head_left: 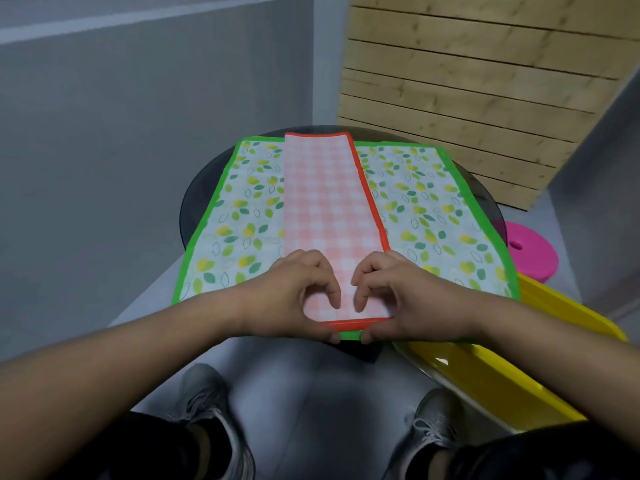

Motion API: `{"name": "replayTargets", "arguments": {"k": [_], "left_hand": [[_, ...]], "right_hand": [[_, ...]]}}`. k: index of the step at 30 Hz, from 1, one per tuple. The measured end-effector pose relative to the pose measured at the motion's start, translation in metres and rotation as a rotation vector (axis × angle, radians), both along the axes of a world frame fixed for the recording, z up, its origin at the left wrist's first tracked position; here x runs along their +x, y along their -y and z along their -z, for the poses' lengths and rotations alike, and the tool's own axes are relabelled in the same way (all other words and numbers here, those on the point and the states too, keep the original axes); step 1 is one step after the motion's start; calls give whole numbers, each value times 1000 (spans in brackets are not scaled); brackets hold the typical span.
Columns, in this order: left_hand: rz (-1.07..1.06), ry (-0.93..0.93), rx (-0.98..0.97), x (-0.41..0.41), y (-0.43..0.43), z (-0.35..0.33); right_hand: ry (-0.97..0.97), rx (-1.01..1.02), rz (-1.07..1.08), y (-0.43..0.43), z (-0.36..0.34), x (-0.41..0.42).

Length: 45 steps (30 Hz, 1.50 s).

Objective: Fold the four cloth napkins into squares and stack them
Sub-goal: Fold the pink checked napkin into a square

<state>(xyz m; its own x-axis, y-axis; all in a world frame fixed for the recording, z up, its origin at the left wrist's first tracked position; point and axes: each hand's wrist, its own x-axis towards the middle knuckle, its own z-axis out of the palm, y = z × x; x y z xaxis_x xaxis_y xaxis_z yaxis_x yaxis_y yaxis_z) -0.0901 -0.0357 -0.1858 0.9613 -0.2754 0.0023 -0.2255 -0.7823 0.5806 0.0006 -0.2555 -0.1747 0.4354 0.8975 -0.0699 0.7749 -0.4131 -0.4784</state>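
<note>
A pink checked napkin (325, 202) with an orange border lies folded into a long strip, running away from me down the middle of the table. Under it a leaf-print napkin (239, 216) with a green border is spread flat. My left hand (294, 299) and my right hand (398, 299) pinch the near end of the pink strip side by side, thumbs under its orange edge, fingers curled on top. No other napkins can be made out.
The napkins cover a small round dark glass table (197, 195). A yellow plastic tub (491, 372) stands at the right by my knee, a pink round stool (530, 251) behind it. A wooden slat panel (467, 84) leans at the back right. My shoes are below.
</note>
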Motion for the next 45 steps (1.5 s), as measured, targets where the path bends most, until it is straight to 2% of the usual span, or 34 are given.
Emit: {"name": "replayTargets", "arguments": {"k": [8, 15, 21, 25, 29, 32, 38, 43, 45], "left_hand": [[-8, -20, -28, 1, 3, -1], [-24, -99, -179, 9, 2, -12], [-44, -151, -261, 11, -2, -16], [-26, -199, -323, 11, -7, -38], [-24, -250, -489, 15, -18, -64], [-57, -201, -523, 18, -25, -79], [-254, -5, -551, 39, -43, -80], [-497, 65, -808, 71, -47, -68], [-590, 98, -886, 87, -48, -64]], "right_hand": [[16, 51, 39, 1, 6, -4], [25, 149, 59, 0, 7, -9], [-50, 172, 25, -1, -4, -2], [-156, 282, 67, -3, -17, 5], [-172, 387, 156, -10, -36, 17], [-168, 449, 212, -20, -52, 24], [-248, 573, 375, -44, -71, 46], [-521, 705, 564, -50, -62, 74], [-642, 694, 632, -52, -54, 82]]}}
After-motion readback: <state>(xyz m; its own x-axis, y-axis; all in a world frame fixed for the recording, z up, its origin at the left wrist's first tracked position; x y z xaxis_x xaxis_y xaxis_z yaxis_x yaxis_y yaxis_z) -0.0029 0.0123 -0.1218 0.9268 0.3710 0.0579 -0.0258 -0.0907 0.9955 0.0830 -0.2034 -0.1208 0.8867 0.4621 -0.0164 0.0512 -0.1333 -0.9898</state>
